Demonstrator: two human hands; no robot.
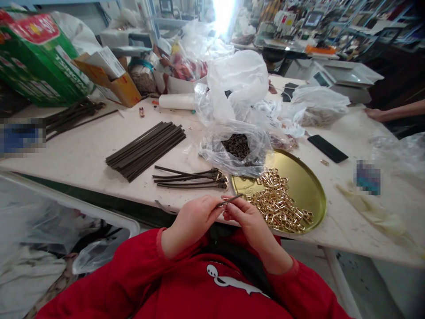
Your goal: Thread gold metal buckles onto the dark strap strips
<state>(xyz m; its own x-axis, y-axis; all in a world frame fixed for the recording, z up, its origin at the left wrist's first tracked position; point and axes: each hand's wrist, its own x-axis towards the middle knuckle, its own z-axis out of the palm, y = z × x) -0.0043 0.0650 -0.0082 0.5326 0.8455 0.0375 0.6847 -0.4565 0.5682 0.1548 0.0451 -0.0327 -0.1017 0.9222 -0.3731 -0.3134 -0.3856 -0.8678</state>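
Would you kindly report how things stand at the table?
Left hand, right hand: both on strap. Buckles heaped in tray. Bag overlapping tray's edge.

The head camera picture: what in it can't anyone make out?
All in the head view:
Dark strip: how far it runs, hidden by the left hand.
Golden tray: its far left rim, covered by the plastic bag.
Dark pieces in that bag: too small to tell their exact shape.
Another person's arm: cut off by the right edge.
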